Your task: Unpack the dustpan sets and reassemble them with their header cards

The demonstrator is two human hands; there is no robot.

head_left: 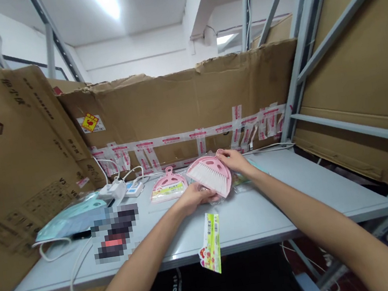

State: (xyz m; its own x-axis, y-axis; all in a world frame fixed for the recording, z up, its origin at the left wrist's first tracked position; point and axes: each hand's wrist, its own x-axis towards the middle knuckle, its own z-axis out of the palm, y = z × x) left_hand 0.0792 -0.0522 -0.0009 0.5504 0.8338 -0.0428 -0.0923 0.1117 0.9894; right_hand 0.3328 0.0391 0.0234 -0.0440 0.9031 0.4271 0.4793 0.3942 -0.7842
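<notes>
A pink dustpan with a white-bristled brush (209, 176) is held tilted above the table, with clear plastic film around its lower part. My left hand (198, 196) is closed on its lower edge, over the film. At the top, the fingers of my right hand (233, 160) pinch the pink handle. Just below my left hand, a green and white printed card (211, 242) lies at the table's front edge, sticking out over it. Left of the held set, another pink dustpan and brush set (169, 188) lies flat in its packaging.
Behind my right wrist, a bagged greenish set (245, 182) is partly hidden. Teal bagged items (68, 218), a blurred-out dark object (117, 232), a power strip (134, 188) and white cables occupy the left. Cardboard (173, 105) walls the back of the grey table (316, 185).
</notes>
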